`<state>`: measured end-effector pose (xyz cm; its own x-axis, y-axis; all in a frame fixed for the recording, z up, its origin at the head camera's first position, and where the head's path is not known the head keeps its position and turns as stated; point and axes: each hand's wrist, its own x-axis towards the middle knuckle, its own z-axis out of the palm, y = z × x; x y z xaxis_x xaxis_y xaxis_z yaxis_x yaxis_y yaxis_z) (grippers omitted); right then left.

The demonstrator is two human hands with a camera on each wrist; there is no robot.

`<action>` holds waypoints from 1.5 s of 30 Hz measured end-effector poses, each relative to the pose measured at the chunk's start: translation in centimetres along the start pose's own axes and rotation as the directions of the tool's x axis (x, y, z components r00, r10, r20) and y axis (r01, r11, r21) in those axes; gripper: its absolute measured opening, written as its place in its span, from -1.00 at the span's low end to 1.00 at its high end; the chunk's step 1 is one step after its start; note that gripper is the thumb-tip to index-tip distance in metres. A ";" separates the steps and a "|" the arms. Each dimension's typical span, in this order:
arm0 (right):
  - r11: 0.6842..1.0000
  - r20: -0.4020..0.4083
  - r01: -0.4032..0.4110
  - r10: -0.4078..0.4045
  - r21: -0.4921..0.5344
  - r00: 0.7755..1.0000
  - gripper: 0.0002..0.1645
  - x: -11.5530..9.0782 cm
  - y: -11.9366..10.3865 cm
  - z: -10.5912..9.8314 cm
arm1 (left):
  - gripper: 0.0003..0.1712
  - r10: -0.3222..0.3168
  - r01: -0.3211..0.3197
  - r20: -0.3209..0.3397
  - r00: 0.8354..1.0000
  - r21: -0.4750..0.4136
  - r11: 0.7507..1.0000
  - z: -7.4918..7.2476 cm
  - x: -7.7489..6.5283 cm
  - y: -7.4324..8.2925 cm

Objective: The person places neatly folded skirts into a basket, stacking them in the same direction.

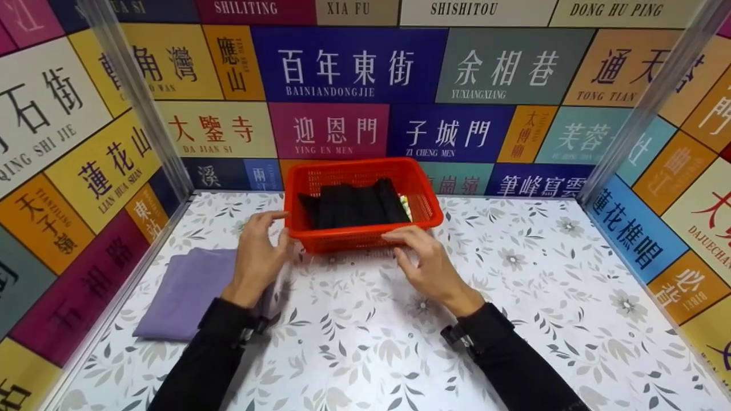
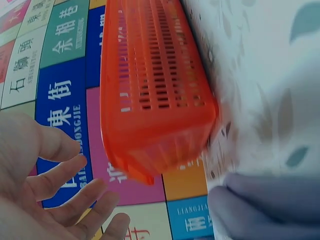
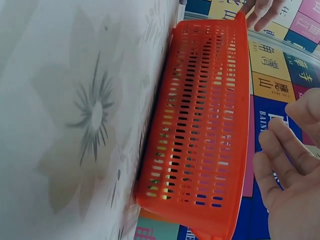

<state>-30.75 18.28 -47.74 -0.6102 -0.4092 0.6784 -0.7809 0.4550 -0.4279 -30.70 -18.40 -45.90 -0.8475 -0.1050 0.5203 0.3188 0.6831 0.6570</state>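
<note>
1. The fingers of the left hand (image 1: pixel 257 257) are loosely bent and parted, gripping nothing; whether a fingertip touches the basket's rim is hard to tell.
2. The fingers of the right hand (image 1: pixel 431 268) are likewise relaxed and slightly curved, holding nothing, just beside the basket's front rim toward its right end.
3. Between and just beyond both sets of fingers stands the red rectangular plastic basket (image 1: pixel 342 238) with slotted walls, upright on the white table with grey leaf and flower patterns (image 1: pixel 365 354).
4. Inside it, beyond the fingers, lies a bundle of black folded fabric (image 1: pixel 357 205); a small yellow, white and green item (image 1: pixel 405 208) shows at its right edge.
5. Left of the left fingers, nearer the person, lies a flat, folded purple cloth (image 1: pixel 188 294), partly hidden by that hand and forearm.
</note>
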 end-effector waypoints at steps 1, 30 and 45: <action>1.000 0.007 0.007 -0.007 0.004 1.000 -0.53 0.0 -0.1 0.1 | -0.59 -0.016 0.016 0.002 1.000 0.012 1.000 -0.3 0.1 -0.3; 0.998 0.326 0.015 -0.032 0.056 0.945 -0.45 0.6 -3.5 3.9 | 0.25 -0.657 0.471 0.341 0.672 0.488 0.735 -11.3 -0.4 -9.7; 0.998 0.466 0.057 -0.056 0.012 0.883 -0.40 2.6 -5.1 7.3 | 0.26 -0.647 0.424 0.391 0.654 0.519 0.742 -11.0 -0.4 -9.1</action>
<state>-29.34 9.18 -48.15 -0.5570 -0.7555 0.3449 -0.8162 0.4211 -0.3956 -28.64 -32.54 -46.08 -0.9268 -0.2283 -0.2981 -0.3431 0.8376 0.4251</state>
